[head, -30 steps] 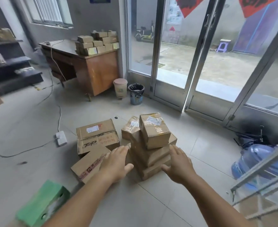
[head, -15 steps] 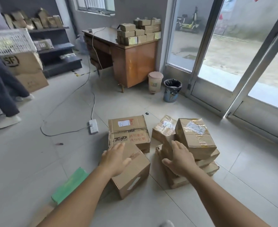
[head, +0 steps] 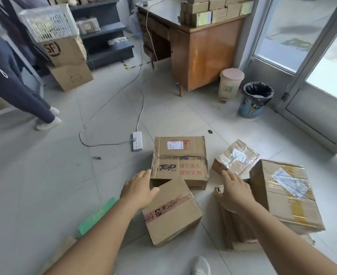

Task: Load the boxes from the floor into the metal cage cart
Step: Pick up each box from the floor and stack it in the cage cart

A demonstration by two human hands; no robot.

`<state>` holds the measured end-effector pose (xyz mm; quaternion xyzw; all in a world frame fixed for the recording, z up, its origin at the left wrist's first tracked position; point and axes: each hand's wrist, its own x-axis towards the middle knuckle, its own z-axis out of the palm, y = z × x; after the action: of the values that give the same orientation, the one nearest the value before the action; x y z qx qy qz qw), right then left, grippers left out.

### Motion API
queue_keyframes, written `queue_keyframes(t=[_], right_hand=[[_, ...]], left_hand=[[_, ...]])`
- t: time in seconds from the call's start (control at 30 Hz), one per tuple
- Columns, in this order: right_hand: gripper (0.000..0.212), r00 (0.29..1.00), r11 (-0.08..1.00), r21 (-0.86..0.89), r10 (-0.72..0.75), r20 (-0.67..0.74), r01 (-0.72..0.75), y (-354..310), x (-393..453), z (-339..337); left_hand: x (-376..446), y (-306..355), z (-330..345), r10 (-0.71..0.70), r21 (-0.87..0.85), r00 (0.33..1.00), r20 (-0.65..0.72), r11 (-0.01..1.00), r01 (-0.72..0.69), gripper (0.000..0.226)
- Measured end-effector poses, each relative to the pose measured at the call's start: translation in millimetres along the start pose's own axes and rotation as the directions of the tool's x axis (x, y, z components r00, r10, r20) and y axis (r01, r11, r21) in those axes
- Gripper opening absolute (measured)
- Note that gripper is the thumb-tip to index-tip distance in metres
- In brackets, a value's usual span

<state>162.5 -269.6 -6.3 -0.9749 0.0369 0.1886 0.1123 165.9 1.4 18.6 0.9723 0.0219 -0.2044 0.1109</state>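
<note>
Cardboard is all over the floor (head: 44, 195) in the head view, and none of it looks loaded yet: the cage cart is not in sight, so by my judgement the job stands at or near its start for this pile. The left hand (head: 139, 190) lies flat, fingers straight, on the near corner of the taped box (head: 171, 213), a released grip that rests rather than holds. The right hand (head: 236, 193) hovers with fingers relaxed over the torn edge of the flat boxes (head: 235, 231) stacked low at right; whether it touches them I cannot tell. Behind the taped box and touching it sits the printed box (head: 180, 161); beside that, the wrapped box (head: 235, 156); at far right the big box (head: 286, 193) lies tilted on the flat stack. All are sealed, contents hidden. As for containers, a white crate (head: 48, 22) sits on a carton (head: 64, 50) at upper left, its load unclear; the black-lined bin (head: 257, 100) and the pink bin (head: 230, 84) stand by the tabletop (head: 163, 14), which carries small boxes (head: 213, 10).
</note>
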Motion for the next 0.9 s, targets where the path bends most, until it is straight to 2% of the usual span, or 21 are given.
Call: queue_keyframes(t=[0.13, 0.3, 0.47, 0.6, 0.77, 0.9], right_hand=[[0.076, 0.999, 0.999, -0.042, -0.03, 0.04, 0.031, -7, 48, -6], [0.071, 0.998, 0.997, -0.067, -0.03, 0.048, 0.033, -33, 102, -7], [0.07, 0.995, 0.997, -0.03, 0.075, 0.062, -0.073, -60, 149, -2], [0.057, 0.988, 0.99, -0.004, 0.14, 0.068, -0.14, -70, 190, 11], [0.077, 0.977, 0.983, 0.009, 0.184, 0.104, -0.186, -59, 250, 44], [0.087, 0.969, 0.978, 0.004, 0.205, 0.139, -0.208, -28, 313, 86]], left_hand=[[35, -16, 0, -0.061, -0.01, 0.998, 0.035, 0.998, 0.061, 0.073], [86, -42, -5, -0.069, -0.036, 0.996, 0.052, 0.997, 0.071, 0.074], [149, -74, -14, -0.044, -0.087, 0.996, 0.083, 0.995, 0.052, 0.073], [203, -93, -13, -0.007, -0.085, 0.993, 0.117, 0.996, 0.017, 0.074], [276, -101, 10, -0.003, -0.06, 0.987, 0.158, 0.998, 0.013, 0.074], [335, -104, 56, -0.097, -0.087, 0.978, 0.187, 0.99, 0.115, 0.075]])
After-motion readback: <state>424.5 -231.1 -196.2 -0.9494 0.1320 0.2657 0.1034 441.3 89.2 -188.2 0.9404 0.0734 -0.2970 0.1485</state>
